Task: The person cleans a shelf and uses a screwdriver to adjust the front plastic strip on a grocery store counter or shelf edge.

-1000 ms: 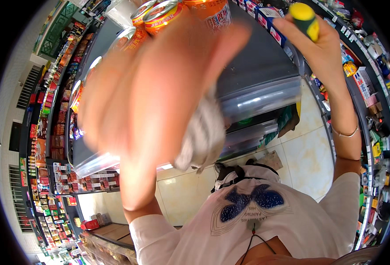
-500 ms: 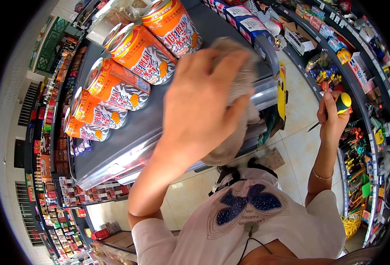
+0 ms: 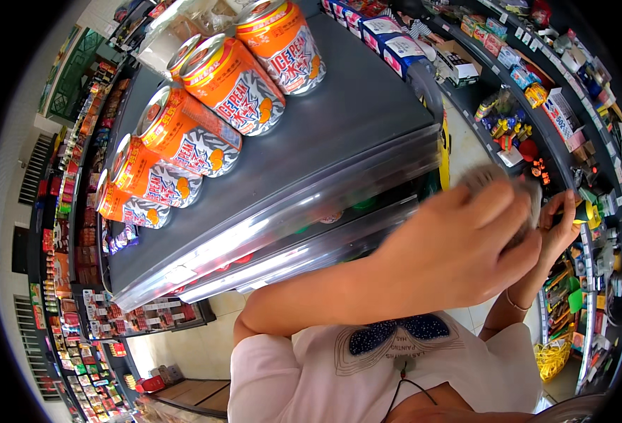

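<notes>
My left hand (image 3: 459, 247) is closed around a grey-brown cloth (image 3: 483, 178), bunched and partly hidden behind the fingers. It reaches across in front of my body, near my right hand (image 3: 559, 224). My right hand grips a screwdriver with a yellow and dark green handle (image 3: 587, 211); its shaft is hidden by the left hand and cloth. Whether the cloth touches the screwdriver I cannot tell. On the dark shelf (image 3: 325, 134) to the left stand several orange and silver drink cans (image 3: 235, 88) in a slanting row. A bare stretch of shelf lies beside them.
A clear plastic strip (image 3: 297, 190) runs along the shelf's front edge, with lower shelves beneath. Blue and white packages (image 3: 402, 46) line its far side. Across the tiled aisle, a curved shelf holds boxes and tools. A person in a striped top (image 3: 420, 29) is at the far end.
My left hand has moved right with the cloth, from above the shelf beside the cans to near my right hand. My right hand, holding the screwdriver, has shifted slightly right and nearer.
</notes>
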The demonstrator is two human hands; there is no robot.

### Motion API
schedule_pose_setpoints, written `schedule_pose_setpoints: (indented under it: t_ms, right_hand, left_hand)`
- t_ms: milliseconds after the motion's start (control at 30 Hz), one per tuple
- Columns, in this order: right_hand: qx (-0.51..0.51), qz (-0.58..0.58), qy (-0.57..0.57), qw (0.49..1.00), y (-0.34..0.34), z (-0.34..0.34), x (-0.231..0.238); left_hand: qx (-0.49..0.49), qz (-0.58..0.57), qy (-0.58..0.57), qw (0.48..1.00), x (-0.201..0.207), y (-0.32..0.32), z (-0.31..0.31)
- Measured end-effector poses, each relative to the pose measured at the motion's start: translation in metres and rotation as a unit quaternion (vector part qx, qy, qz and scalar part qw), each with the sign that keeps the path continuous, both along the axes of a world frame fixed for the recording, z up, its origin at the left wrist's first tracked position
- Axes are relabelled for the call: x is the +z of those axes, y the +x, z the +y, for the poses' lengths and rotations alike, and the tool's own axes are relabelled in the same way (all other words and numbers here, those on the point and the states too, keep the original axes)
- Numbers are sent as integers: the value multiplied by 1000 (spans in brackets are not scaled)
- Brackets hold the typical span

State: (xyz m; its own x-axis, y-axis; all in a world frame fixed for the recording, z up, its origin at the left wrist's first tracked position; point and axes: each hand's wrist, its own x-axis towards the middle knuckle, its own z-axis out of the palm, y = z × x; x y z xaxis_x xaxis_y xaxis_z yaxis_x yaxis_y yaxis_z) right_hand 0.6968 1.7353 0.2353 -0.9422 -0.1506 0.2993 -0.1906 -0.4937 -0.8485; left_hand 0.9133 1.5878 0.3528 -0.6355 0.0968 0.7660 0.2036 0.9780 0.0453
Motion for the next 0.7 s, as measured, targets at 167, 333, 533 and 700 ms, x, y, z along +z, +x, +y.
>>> schedule_pose_setpoints:
  t_ms: [167, 333, 533, 700]
  right_hand:
    - [-9, -3, 8, 1000, -2, 12, -4]
    - [74, 27, -10, 997, 3, -17, 8]
    - [125, 100, 5, 987, -1, -40, 35]
    - [141, 189, 42, 971, -17, -31, 57]
  left_hand:
    - [306, 14, -86, 948, 5, -5, -41]
    - [203, 31, -116, 972, -6, -25, -43]
    - [139, 22, 8, 990, -14, 33, -9]
    - [317, 49, 44, 946, -5, 134, -36]
